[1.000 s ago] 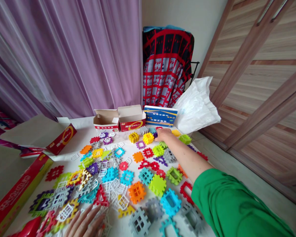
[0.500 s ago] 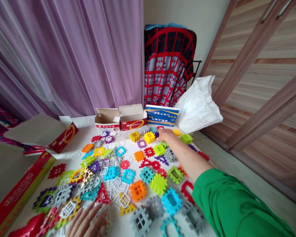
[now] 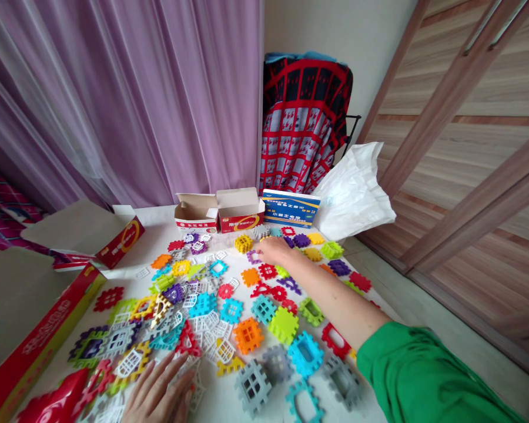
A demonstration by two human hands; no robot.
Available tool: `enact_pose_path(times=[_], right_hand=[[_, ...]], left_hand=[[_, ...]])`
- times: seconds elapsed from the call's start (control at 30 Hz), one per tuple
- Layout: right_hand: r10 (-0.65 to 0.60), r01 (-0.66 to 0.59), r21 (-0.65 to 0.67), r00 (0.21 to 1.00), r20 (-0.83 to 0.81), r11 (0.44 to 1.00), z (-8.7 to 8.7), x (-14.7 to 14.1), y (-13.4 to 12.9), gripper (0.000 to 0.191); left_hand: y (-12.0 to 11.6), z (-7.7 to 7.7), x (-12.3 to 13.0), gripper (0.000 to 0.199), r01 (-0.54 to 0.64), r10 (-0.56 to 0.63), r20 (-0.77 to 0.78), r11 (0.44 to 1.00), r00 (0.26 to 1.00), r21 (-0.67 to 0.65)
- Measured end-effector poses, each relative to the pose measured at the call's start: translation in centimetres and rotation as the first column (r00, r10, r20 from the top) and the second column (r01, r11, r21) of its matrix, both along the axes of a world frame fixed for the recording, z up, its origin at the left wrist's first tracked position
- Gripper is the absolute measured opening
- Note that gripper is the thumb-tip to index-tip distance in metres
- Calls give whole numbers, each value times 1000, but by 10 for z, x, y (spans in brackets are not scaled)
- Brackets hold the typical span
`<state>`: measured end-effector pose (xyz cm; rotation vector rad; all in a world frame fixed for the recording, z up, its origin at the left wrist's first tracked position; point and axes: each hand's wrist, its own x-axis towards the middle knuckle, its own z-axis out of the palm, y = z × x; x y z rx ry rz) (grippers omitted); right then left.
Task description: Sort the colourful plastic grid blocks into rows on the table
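Observation:
My left hand (image 3: 161, 390) lies with its fingers stretched out over white lattice window pieces (image 3: 196, 390) at the front of the table. Nothing shows in its grip. My right hand (image 3: 273, 249) reaches to the back middle, its fingers bent downward. A purple square frame (image 3: 253, 257) lies at its fingertips, and a bit of a yellow toothed block (image 3: 267, 238) shows behind it. Whatever the right fingers close on is hidden. Left of that hand stands a yellow stack of blocks (image 3: 243, 243); a red window block (image 3: 267, 271) lies just in front.
Many interlocking plastic pieces cover the white table (image 3: 223, 399). Red open boxes (image 3: 240, 222) and a blue box (image 3: 291, 211) line the back, beside a white bag (image 3: 355, 194). Larger cartons (image 3: 39, 341) stand at left. A wooden wardrobe (image 3: 462, 147) is at right.
My right hand has moved left and slightly nearer, from beside the yellow block to over it, uncovering purple and yellow pieces behind. My left hand stays nearly in place. The view has shifted slightly.

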<state>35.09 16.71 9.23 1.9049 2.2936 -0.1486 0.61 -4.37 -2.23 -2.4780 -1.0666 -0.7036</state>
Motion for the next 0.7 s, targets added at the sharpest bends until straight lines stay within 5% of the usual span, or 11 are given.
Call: enact_pose_path(times=[0.2, 0.4, 0.7], right_hand=[[49, -48, -35, 998, 47, 998, -18, -30, 0, 33], [88, -86, -35, 995, 51, 996, -13, -33, -2, 27], [147, -147, -12, 988, 38, 989, -18, -55, -11, 29]], left_hand=[[-3, 14, 9, 34, -5, 5, 14, 1000, 1000, 0], [-3, 7, 11, 32, -5, 3, 70, 1000, 998, 22], [-7, 18, 17, 29, -16, 17, 85, 1000, 996, -9]])
